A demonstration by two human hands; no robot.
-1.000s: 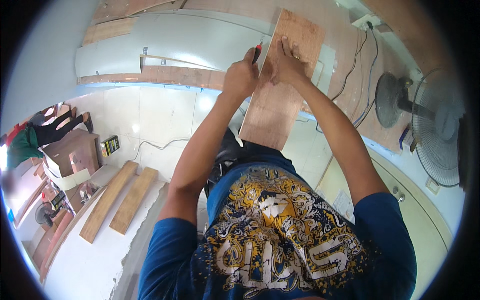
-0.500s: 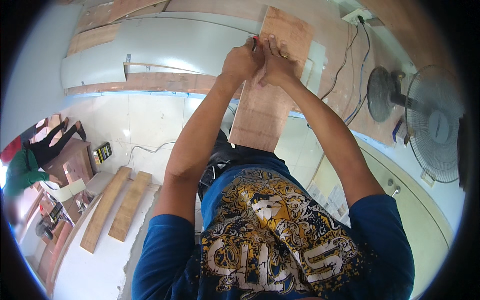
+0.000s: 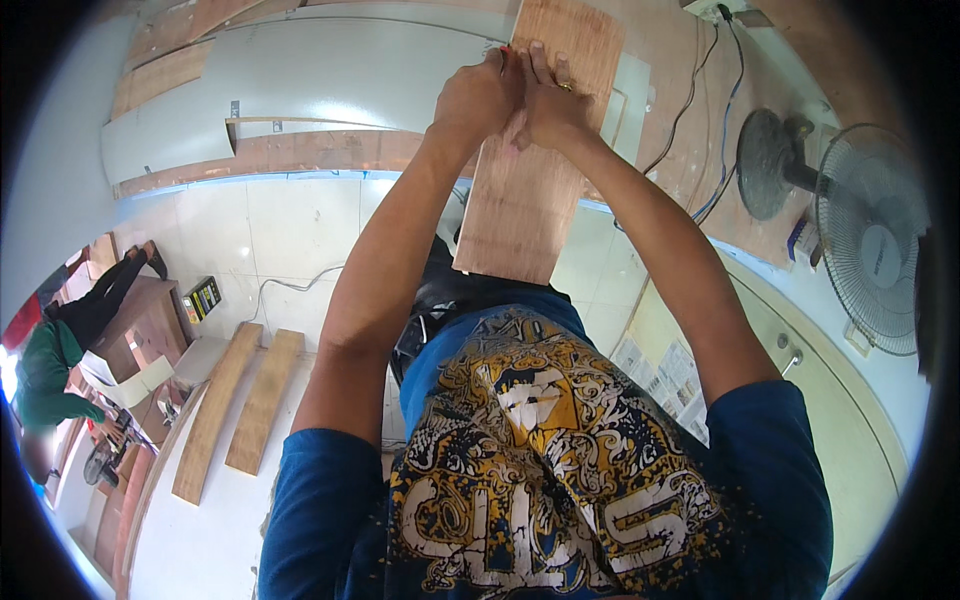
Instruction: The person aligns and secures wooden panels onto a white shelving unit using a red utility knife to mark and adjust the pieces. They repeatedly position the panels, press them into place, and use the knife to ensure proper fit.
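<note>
Both hands are working pressed together at the upper part of a plywood board (image 3: 530, 190). The left hand (image 3: 478, 98) is closing on a small red-tipped item (image 3: 505, 48) at the board's left edge; what that item is cannot be told, since only its tip is showing. The right hand (image 3: 550, 105) is lying flat on the board's face with fingers spread toward 12 o'clock, a ring showing on one finger, and it is touching the left hand.

The board is running from the hands toward 6 o'clock, its lower end passing out of sight at the person's blue printed shirt (image 3: 540, 470). How the lower end is supported cannot be seen.

Risks, as judged:
- With both hands crowded at one edge, a slip of the red-tipped item could be catching the right hand's fingers lying just beside it.
- With the grip at one end only, the board could be pivoting or sliding.
- Cables (image 3: 700, 130) are trailing at 2 o'clock, near the board, toward a standing fan (image 3: 860, 240) at 3 o'clock; a shifting board could be snagging them.

At 8 o'clock, two loose planks (image 3: 240, 400) are lying on the tiled floor (image 3: 290, 230), a tripping hazard. Another person in green (image 3: 45, 380) is working at 9 o'clock, well apart.
</note>
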